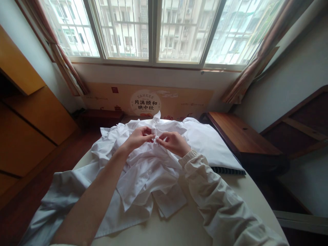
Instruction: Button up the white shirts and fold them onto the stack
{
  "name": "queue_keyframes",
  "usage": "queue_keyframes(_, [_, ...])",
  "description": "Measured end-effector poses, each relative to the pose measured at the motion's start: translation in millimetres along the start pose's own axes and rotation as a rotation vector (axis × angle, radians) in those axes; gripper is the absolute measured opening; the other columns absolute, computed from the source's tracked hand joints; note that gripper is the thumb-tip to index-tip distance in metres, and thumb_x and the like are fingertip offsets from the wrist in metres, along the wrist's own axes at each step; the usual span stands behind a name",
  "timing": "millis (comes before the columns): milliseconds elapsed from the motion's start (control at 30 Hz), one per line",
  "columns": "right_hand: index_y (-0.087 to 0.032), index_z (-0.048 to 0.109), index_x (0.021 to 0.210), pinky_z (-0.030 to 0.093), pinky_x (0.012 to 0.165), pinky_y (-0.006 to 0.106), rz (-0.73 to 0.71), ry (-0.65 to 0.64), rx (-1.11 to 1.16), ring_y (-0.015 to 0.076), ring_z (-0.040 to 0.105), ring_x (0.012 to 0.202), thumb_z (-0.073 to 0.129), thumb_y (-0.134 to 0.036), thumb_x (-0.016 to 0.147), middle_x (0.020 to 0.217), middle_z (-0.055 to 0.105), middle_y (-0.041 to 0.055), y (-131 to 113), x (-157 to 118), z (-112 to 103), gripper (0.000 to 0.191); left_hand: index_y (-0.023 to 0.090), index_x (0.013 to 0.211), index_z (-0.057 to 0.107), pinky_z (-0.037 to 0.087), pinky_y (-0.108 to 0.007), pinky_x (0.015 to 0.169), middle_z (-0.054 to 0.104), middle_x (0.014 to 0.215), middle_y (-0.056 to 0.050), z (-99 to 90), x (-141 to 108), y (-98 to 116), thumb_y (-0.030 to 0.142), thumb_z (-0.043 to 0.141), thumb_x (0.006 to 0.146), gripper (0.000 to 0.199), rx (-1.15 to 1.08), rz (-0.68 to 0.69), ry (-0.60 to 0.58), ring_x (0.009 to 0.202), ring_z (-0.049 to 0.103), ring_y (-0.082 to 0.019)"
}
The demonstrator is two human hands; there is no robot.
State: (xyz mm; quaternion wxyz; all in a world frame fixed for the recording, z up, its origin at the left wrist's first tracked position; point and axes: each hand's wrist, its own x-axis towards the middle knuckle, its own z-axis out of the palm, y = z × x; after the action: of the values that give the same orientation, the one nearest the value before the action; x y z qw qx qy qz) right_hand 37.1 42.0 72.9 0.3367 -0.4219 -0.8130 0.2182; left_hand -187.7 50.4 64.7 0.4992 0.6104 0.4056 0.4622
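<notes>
A crumpled white shirt (151, 174) lies on the round cream table (184, 225), its buttoned front strip running up between my hands. My left hand (140, 136) pinches the shirt's front edge near the collar. From the other side, my right hand (174, 141) grips the same edge with thumb and forefinger, the fingertips almost touching those of the left. Whatever small part sits between the fingertips is too small to make out. One collar point stands up just beyond the hands. More white fabric spreads out to the left and hangs over the table's edge.
A folded white garment (207, 143) lies at the table's right, over something dark and striped. Behind it stands a brown wooden bench (241, 133). A printed banner (148, 99) runs below the barred windows. Wooden cabinets (30, 126) are at the left.
</notes>
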Motion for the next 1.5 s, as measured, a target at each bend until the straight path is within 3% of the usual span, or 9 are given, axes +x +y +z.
queue_keyframes(200, [-0.026,0.08,0.083,0.043,0.062,0.027,-0.028,0.115,-0.177,0.0172,0.068,0.062,0.073,-0.032,0.094,0.075,0.078,-0.0003,-10,-1,1,0.014,0.014,0.091,0.077,0.062,-0.031,0.064,0.078,0.086,-0.011,1.7,0,1,0.053,0.096,0.072,0.047,0.032,-0.061,-0.016,0.069,0.074,-0.02])
queue_keyframes(333, [-0.025,0.078,0.085,0.046,0.062,0.027,-0.035,0.112,-0.077,0.0171,0.067,0.061,0.072,-0.031,0.094,0.074,0.076,-0.0003,-7,0,3,0.012,0.015,0.084,0.082,0.062,-0.032,0.064,0.077,0.08,-0.01,3.8,-1,0,0.056,0.092,0.075,0.043,0.074,-0.044,-0.097,0.067,0.073,-0.021])
queue_keyframes(567, [-0.022,0.075,0.084,0.047,0.061,0.025,-0.016,0.079,0.071,0.0158,0.064,0.06,0.069,-0.032,0.091,0.067,0.069,-0.0016,6,4,3,0.014,0.016,0.087,0.083,0.055,-0.03,0.061,0.077,0.082,-0.01,2.7,0,-5,0.05,0.083,0.085,0.034,0.165,0.06,-0.1,0.065,0.071,-0.02])
queue_keyframes(767, [-0.021,0.072,0.085,0.043,0.057,0.024,0.0,-0.016,0.185,0.0146,0.059,0.058,0.064,-0.036,0.094,0.068,0.068,-0.0016,11,4,3,0.019,0.017,0.083,0.082,0.045,-0.027,0.053,0.071,0.072,-0.006,1.7,-4,4,0.047,0.081,0.085,0.03,0.247,0.09,-0.123,0.056,0.06,-0.016])
queue_keyframes(900, [-0.022,0.071,0.086,0.044,0.064,0.025,-0.081,0.025,-0.007,0.015,0.062,0.064,0.067,-0.029,0.096,0.076,0.071,-0.0001,9,2,4,0.013,0.017,0.083,0.081,0.04,-0.026,0.052,0.069,0.072,-0.004,-0.6,-7,9,0.049,0.078,0.086,0.033,0.3,0.051,-0.149,0.056,0.055,-0.014])
queue_keyframes(1000, [-0.022,0.07,0.089,0.041,0.066,0.025,-0.16,0.051,-0.207,0.0147,0.063,0.069,0.067,-0.023,0.097,0.087,0.074,0.0013,5,0,4,0.009,0.016,0.086,0.081,0.046,-0.027,0.061,0.071,0.077,-0.004,-3.7,-6,8,0.049,0.074,0.088,0.034,0.321,0.021,-0.18,0.065,0.059,-0.016])
queue_keyframes(1100, [-0.023,0.069,0.095,0.039,0.065,0.025,-0.204,0.042,-0.267,0.0144,0.064,0.071,0.063,-0.024,0.102,0.096,0.074,0.0029,5,-1,4,0.009,0.017,0.092,0.079,0.052,-0.029,0.072,0.072,0.086,-0.004,-6.1,-4,4,0.047,0.07,0.091,0.032,0.316,-0.01,-0.21,0.078,0.064,-0.018])
queue_keyframes(1267, [-0.025,0.068,0.111,0.049,0.073,0.026,-0.297,0.017,-0.11,0.0145,0.069,0.074,0.062,-0.03,0.106,0.11,0.073,0.0047,15,0,4,0.01,0.018,0.09,0.071,0.052,-0.03,0.072,0.068,0.088,-0.003,-4.7,-4,5,0.043,0.064,0.091,0.026,0.317,-0.037,-0.235,0.082,0.063,-0.02])
queue_keyframes(1500, [-0.025,0.071,0.109,0.054,0.077,0.03,-0.339,-0.01,0.078,0.0159,0.068,0.075,0.067,-0.045,0.105,0.106,0.074,0.005,27,3,4,0.021,0.018,0.088,0.066,0.042,-0.029,0.068,0.061,0.08,-0.001,-0.5,-7,11,0.04,0.059,0.093,0.023,0.357,-0.003,-0.261,0.073,0.055,-0.017])
